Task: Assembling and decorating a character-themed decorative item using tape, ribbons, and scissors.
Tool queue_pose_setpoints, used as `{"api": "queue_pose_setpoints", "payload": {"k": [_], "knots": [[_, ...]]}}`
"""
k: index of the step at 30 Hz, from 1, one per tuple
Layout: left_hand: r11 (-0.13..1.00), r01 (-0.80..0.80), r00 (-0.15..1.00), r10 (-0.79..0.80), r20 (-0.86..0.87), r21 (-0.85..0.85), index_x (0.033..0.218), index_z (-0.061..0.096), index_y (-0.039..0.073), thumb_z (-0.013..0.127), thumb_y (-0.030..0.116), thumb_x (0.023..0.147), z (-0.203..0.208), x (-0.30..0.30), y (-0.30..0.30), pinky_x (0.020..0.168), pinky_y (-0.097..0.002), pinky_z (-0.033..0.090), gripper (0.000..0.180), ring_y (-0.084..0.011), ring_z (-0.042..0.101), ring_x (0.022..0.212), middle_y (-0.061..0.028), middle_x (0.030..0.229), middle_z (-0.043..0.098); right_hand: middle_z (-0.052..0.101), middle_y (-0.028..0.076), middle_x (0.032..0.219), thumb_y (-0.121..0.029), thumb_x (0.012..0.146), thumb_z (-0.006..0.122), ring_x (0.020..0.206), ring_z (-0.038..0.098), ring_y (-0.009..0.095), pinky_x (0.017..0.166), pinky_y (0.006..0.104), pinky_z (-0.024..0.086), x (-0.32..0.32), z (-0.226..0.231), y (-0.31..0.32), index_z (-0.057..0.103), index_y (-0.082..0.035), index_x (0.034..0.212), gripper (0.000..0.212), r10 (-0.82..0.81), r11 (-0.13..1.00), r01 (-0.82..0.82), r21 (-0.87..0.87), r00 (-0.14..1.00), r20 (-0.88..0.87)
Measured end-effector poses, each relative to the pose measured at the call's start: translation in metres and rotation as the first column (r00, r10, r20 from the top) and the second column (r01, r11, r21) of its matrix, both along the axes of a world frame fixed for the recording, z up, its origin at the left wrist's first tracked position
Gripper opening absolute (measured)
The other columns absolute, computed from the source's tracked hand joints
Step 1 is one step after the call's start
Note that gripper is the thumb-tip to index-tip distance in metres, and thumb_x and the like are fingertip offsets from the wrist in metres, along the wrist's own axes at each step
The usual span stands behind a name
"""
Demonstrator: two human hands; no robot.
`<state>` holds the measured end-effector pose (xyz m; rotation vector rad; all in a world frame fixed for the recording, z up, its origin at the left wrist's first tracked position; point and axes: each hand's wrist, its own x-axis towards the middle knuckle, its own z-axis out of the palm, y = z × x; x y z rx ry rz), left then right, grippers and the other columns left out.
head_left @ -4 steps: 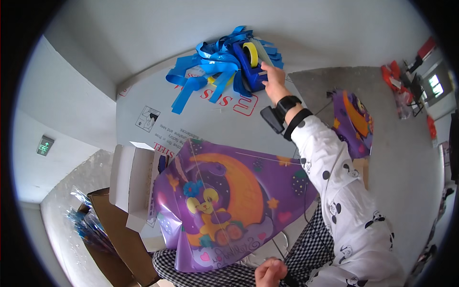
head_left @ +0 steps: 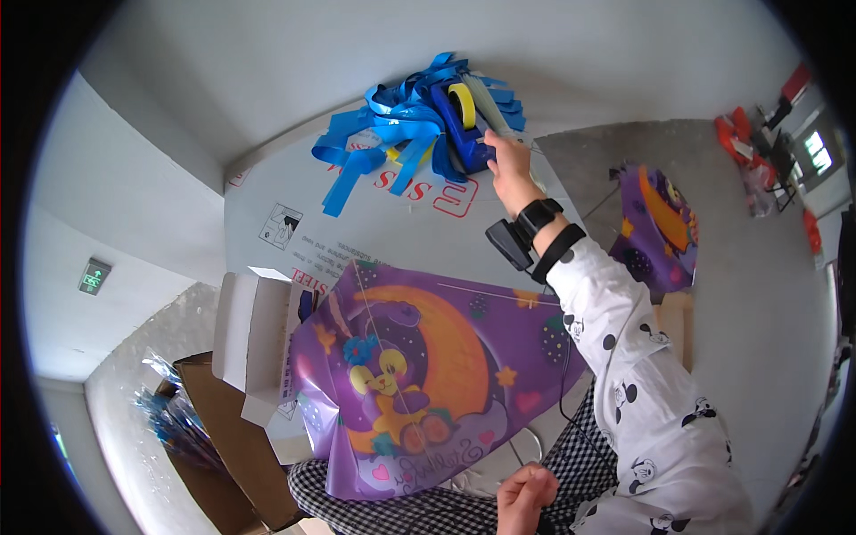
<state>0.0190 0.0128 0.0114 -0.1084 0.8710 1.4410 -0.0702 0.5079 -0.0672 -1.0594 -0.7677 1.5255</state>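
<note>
Red-lettered tabletop (head_left: 379,230); right hand (head_left: 512,168) at tape dispenser (head_left: 464,138), grip unclear; left hand (head_left: 526,495), fingers together.

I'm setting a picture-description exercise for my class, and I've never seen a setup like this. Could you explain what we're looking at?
There is no machine here: a person works with two bare hands. The picture comes from the left one of two wide fisheye cameras worn on the head, looking down, so straight edges bend toward the rim.

On the table lie blue ribbons, a blue tape dispenser with a yellow roll, and an open white box. A purple sheet with a moon picture stretches from the table over the checkered trousers.

The right hand is at the dispenser's near end. The left hand is curled near the lap; whether it holds anything is unclear.
</note>
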Motion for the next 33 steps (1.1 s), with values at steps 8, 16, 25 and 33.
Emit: {"api": "queue_pose_setpoints", "payload": {"k": [8,16,25,33], "knots": [[0.974,0.185,0.983,-0.182,-0.035,0.132,0.092,0.057,0.003,0.051,0.023,0.102,0.035,0.019,0.040,0.055,-0.0255,0.029,0.023,-0.0089,0.037,0.058,0.0023,0.067,0.043,0.064,0.001,0.111,-0.032,0.086,0.074,0.111,0.052,0.016,0.095,0.0405,0.036,0.074,0.029,-0.079,0.066,-0.011,0.109,0.033,0.182,0.979,-0.172,-0.110,0.980,0.086],[0.657,0.671,0.731,-0.662,-0.162,0.344,0.110,0.060,0.002,0.052,0.018,0.102,0.048,0.006,0.047,0.065,-0.0192,0.038,0.020,-0.0044,0.048,0.075,0.0026,0.088,0.055,0.066,-0.002,0.099,-0.033,0.088,0.069,0.096,0.055,0.010,0.086,0.0314,0.038,0.134,0.041,-0.179,0.069,-0.011,0.095,0.023,0.229,0.970,-0.215,-0.111,0.963,0.141],[0.514,0.853,0.517,-0.806,-0.289,0.094,0.125,0.057,0.003,0.051,0.019,0.102,0.025,-0.063,0.022,0.079,-0.0210,0.044,0.029,-0.0066,0.054,0.087,-0.0008,0.101,0.061,0.063,0.000,0.094,-0.024,0.092,0.067,0.090,0.052,0.007,0.083,0.0262,0.038,0.165,0.047,-0.245,0.068,-0.004,0.095,0.020,0.188,0.982,-0.188,-0.012,0.979,0.083],[0.657,0.752,0.635,-0.698,-0.330,0.057,0.127,0.054,-0.003,0.051,0.018,0.101,0.041,-0.088,0.018,0.088,-0.0288,0.046,0.034,-0.0148,0.058,0.099,-0.0075,0.111,0.061,0.064,-0.001,0.092,-0.020,0.093,0.065,0.090,0.055,0.007,0.080,0.0238,0.040,0.174,0.019,-0.250,0.067,-0.004,0.094,0.016,0.144,0.989,-0.141,-0.043,0.986,0.079]]}}
